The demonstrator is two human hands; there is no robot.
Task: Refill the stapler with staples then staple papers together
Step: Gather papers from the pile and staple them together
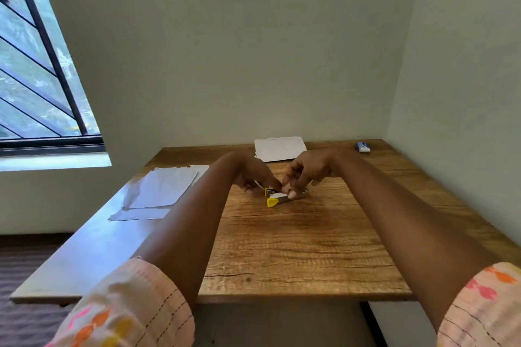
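Left hand (255,176) and right hand (306,172), fingers curled, touching stapler (284,196)

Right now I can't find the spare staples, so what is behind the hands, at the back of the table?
Behind the hands a white sheet of paper lies flat, its near corner hidden by the left hand. A small blue box sits far right; its contents cannot be seen.

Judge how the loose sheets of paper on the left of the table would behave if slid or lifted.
The sheets of paper look thin and slightly curled at the edges, so probably floppy and light. They overlap unevenly, so a push would likely fan them apart. One corner lies near the table edge, so they might slip off.
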